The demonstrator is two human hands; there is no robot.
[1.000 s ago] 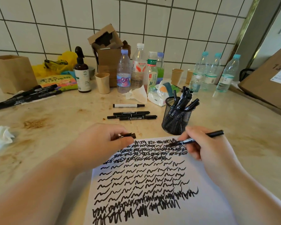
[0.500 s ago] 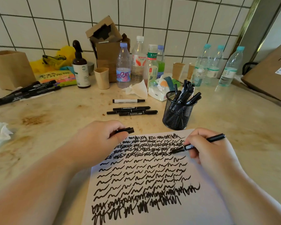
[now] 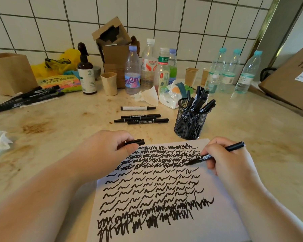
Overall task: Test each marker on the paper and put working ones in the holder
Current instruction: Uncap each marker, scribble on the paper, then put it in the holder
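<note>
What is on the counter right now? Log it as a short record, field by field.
right hand: holds marker, tip on paper
left hand: holds black cap
paper: mostly covered in black squiggles
mesh holder: several black markers inside, beyond the paper
loose markers: four lying left of the holder
marker pile: far left

Uncapped black marker was tilted, tip down on the paper near its upper right, among the scribbles. Paper was white, flat on the worktop, covered in rows of black squiggles, denser at top and bottom. Black cap sat just off the paper's top-left corner. Black mesh holder stood upright just beyond the paper's top edge, with several black markers leaning in it. Four more markers, one white-barrelled, lay side by side left of the holder.
</note>
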